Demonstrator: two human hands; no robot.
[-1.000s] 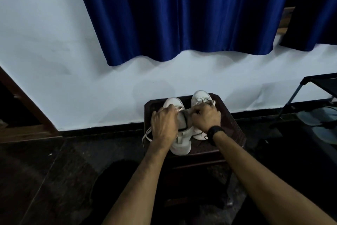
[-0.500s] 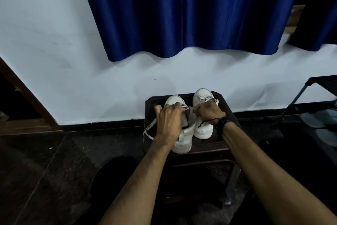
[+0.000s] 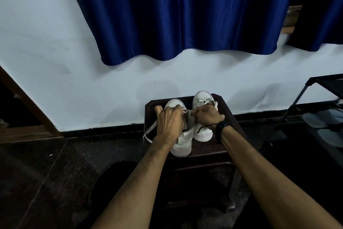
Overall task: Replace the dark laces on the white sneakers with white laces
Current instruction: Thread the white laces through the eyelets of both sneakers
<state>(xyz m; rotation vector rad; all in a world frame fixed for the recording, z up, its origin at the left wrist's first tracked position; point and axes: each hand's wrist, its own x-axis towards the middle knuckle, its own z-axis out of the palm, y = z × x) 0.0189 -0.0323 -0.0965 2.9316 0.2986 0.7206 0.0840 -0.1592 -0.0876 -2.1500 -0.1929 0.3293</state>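
Two white sneakers stand side by side on a dark brown stool [image 3: 225, 110], toes toward the wall. My left hand [image 3: 170, 121] rests on top of the left sneaker [image 3: 182, 145], fingers curled at its lacing; what they pinch is hidden. A white lace [image 3: 148, 133] loops loose off that shoe's left side. My right hand [image 3: 207, 115] is closed at the same shoe's tongue, in front of the right sneaker [image 3: 202, 99]. A thin dark lace [image 3: 203, 127] trails under my right wrist.
A white wall with a black skirting runs behind the stool, and a blue curtain [image 3: 176, 15] hangs above. A black metal rack [image 3: 315, 95] with pale footwear stands at the right. The floor is dark stone. A wooden frame [image 3: 24, 102] is at the left.
My right hand has drawn back slightly from over the left sneaker toward the gap between the shoes. The dark lace under my right wrist has come into sight. The view has tilted a little.
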